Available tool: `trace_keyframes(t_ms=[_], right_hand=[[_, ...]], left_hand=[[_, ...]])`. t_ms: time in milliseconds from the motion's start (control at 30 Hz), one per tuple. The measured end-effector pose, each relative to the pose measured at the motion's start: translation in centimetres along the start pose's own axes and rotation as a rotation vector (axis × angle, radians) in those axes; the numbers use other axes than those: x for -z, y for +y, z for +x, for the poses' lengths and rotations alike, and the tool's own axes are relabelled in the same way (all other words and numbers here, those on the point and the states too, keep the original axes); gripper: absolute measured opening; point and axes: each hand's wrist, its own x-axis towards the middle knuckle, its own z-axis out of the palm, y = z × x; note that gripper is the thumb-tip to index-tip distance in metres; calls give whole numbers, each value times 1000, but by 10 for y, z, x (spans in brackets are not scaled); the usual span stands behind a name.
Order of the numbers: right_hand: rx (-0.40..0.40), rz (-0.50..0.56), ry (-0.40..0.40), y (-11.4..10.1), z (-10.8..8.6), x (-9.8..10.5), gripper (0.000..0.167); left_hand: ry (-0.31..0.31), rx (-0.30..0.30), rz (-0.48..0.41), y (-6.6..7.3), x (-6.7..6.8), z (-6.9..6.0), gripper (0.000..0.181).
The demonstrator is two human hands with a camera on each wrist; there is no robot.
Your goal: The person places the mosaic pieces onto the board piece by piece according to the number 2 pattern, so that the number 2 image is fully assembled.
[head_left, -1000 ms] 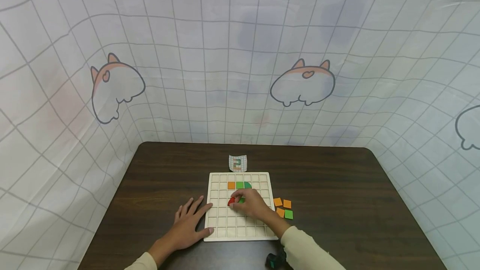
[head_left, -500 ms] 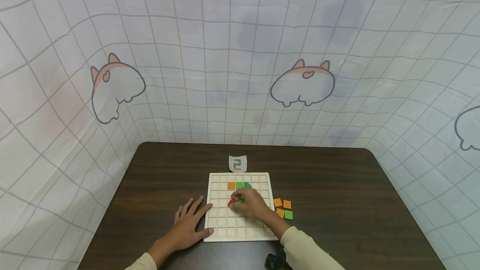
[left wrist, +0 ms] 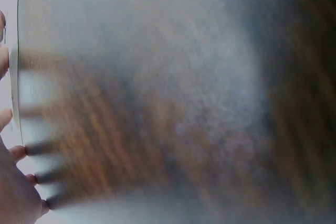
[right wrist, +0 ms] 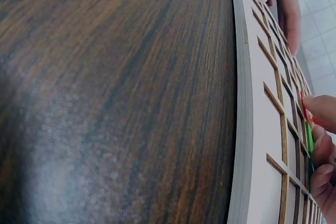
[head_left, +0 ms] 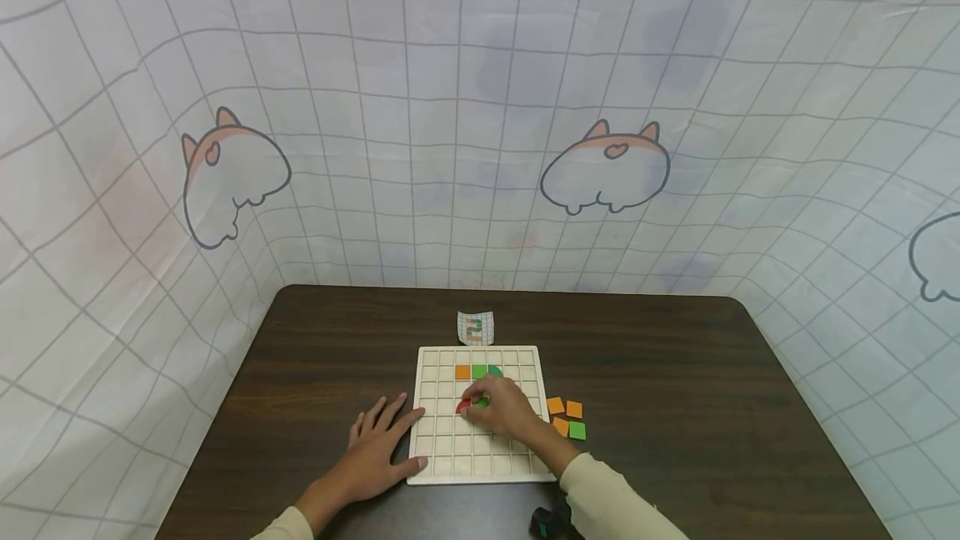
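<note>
My right hand (head_left: 501,409) reaches over the pale gridded board (head_left: 446,465), its thumb and fingers pinching a red piece (head_left: 462,407) at a cell of the board. Just right of the red piece is a green piece (head_left: 483,401), partly hidden by the fingers; the right wrist view shows the red piece (right wrist: 303,103) and green piece (right wrist: 309,137) side by side. Farther up the board lie an orange square (head_left: 462,372), a light green square (head_left: 479,371) and a dark green rounded piece (head_left: 495,370). My left hand (head_left: 367,457) is spread, thumb and index finger touching the board's left edge.
Several loose orange squares (head_left: 555,405) and a light green square (head_left: 577,430) lie right of the board. A small printed card (head_left: 476,328) touches or nearly touches its far edge. A black object (head_left: 547,522) sits near my right sleeve. Patterned cloth surrounds the dark table (head_left: 675,407).
</note>
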Motion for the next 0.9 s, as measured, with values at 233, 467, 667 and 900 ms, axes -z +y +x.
trace_keyframes(t_ms=[233, 467, 667, 900], right_hand=[[-12, -9, 2, -2, 1, -1, 12], [-31, -9, 4, -3, 3, -1, 12], [-17, -6, 5, -2, 2, 0, 15], [49, 66, 0, 6, -6, 10, 18]], left_hand=[[1, 0, 6, 0, 0, 0, 75], [-1, -4, -1, -1, 0, 1, 74], [2, -5, -1, -1, 1, 1, 74], [2, -8, 1, -3, 0, 1, 74]])
